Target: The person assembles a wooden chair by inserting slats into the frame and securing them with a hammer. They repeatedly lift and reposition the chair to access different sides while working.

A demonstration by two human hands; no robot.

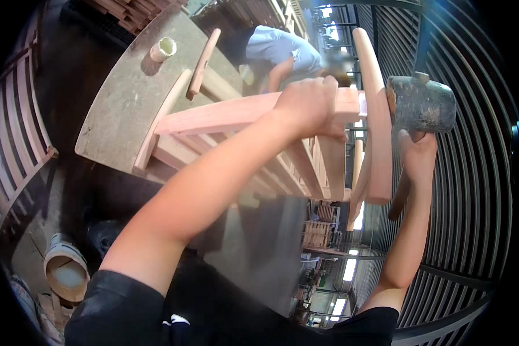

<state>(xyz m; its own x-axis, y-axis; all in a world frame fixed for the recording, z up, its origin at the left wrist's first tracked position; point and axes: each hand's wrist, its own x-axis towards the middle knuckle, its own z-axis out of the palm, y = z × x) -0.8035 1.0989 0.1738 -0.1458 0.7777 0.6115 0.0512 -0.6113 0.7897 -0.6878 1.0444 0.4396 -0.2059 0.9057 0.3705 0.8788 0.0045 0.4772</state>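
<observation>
A slatted wooden chair frame (225,114) stands on end in front of me, its lower end resting on a worktable. My left hand (310,105) is closed around its thick upper beam, close to the top joint. A curved wooden bar (375,121) sits across the beam's end, with a pale strip showing between the two. In my right hand (418,154) is the handle of a black rubber mallet (425,104). The mallet's head is right beside the curved bar; whether they touch I cannot tell.
The worktable (112,115) carries a small whitish cup (163,49). Beyond the frame a person in a light blue shirt (282,49) bends over. Another slatted wooden piece (20,109) stands at the left, with a round bucket (66,268) below it. Stacked wood (130,17) lies far back.
</observation>
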